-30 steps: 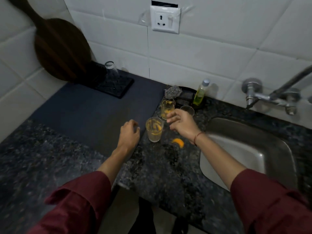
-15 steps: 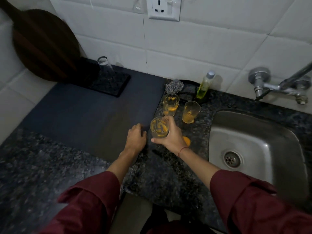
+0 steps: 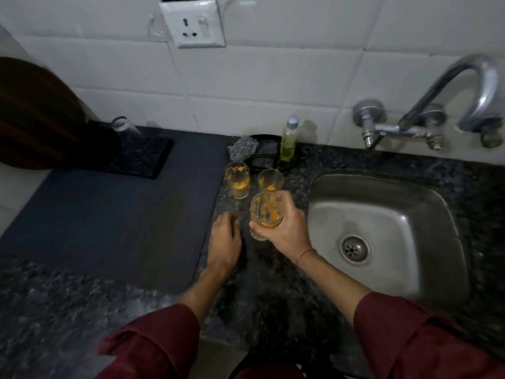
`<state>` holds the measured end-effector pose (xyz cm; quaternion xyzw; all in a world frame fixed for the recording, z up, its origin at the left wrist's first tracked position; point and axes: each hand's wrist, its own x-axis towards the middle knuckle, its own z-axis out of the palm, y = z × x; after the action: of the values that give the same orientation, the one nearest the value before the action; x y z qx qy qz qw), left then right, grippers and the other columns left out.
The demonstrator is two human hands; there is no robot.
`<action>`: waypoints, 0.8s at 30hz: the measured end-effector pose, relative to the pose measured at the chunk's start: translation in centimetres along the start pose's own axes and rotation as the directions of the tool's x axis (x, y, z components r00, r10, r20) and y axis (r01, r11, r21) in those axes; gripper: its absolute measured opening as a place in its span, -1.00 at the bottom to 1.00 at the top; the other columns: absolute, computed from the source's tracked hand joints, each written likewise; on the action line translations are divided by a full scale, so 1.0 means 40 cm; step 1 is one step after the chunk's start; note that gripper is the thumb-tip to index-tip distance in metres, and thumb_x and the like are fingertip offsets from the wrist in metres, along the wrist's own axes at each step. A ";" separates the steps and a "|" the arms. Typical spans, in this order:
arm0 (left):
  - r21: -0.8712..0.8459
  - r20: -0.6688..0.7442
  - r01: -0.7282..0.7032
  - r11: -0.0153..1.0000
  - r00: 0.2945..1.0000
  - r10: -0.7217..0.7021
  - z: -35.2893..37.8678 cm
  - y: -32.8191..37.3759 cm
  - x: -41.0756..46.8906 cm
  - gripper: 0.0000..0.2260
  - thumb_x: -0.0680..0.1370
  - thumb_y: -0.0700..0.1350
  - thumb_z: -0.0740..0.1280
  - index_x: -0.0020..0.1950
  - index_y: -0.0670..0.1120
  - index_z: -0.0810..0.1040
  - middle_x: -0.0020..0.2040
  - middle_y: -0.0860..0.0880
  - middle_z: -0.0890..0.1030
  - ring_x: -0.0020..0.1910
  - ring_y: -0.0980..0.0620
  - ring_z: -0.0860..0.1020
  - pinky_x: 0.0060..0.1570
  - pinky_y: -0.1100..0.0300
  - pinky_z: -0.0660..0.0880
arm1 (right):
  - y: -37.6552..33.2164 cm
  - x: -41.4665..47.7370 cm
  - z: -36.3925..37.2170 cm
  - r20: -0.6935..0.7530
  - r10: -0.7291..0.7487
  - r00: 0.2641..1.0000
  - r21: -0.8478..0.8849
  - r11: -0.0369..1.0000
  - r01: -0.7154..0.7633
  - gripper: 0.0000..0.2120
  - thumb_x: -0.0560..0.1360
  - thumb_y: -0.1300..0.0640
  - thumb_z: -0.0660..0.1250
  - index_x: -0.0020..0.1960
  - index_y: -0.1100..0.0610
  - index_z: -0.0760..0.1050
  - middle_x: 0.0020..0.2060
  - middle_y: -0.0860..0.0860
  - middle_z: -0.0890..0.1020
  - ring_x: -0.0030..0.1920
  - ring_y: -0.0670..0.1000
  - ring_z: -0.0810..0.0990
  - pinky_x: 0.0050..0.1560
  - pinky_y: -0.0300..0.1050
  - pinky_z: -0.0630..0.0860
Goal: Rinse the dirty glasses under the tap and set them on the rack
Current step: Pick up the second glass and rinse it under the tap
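Glass [image 3: 266,214] moved nearer sink [image 3: 382,212], grip of right hand [image 3: 285,233] — curled round its side.

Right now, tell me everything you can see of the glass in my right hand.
The clear drinking glass is a straight-sided tumbler, streaked inside with orange residue. It stands roughly upright, mouth up, over the dark speckled stone counter just left of the steel sink. The right hand wraps its lower half, fingers curled round it. Nothing else touches it; whether its base rests on the counter is unclear.
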<state>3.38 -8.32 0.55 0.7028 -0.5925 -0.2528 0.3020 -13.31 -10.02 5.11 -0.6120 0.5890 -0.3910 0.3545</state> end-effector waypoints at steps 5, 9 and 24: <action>-0.114 0.081 -0.113 0.987 0.989 0.123 0.141 0.194 0.005 -0.91 0.69 -0.15 0.21 0.00 -0.03 0.45 -0.10 0.02 0.56 -0.11 0.07 0.52 -0.14 0.16 0.38 | 0.086 -0.003 -0.228 -0.161 0.043 0.986 -0.053 0.997 -0.052 -0.40 0.23 -0.08 0.67 0.12 0.01 0.44 -0.10 -0.14 0.65 -0.08 -0.08 0.66 -0.12 -0.02 0.61; -0.174 0.090 -0.184 0.967 0.975 0.201 0.257 0.371 0.051 -0.95 0.69 -0.13 0.23 0.07 -0.07 0.46 -0.08 0.00 0.57 -0.10 0.03 0.54 -0.14 0.19 0.35 | 0.164 0.000 -0.370 -0.239 0.095 0.966 -0.076 0.990 -0.116 -0.34 0.17 -0.22 0.59 0.15 0.00 0.46 -0.06 -0.08 0.68 -0.05 -0.05 0.67 -0.06 0.04 0.63; -0.085 0.065 0.019 0.996 0.998 -0.014 0.455 0.770 0.268 -0.59 0.73 0.11 0.06 0.10 -0.22 0.46 0.03 -0.26 0.60 -0.06 -0.22 0.56 -0.15 0.03 0.40 | 0.266 0.068 -0.608 -0.161 0.149 0.976 0.007 0.989 -0.150 -0.42 0.21 -0.05 0.66 0.14 -0.09 0.48 -0.08 -0.18 0.66 -0.05 -0.19 0.62 -0.03 -0.19 0.58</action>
<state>-28.73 -24.70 10.30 0.6856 -0.5846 -0.3028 0.3105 -39.84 -12.66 6.54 -0.5333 0.6610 -0.4098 0.3327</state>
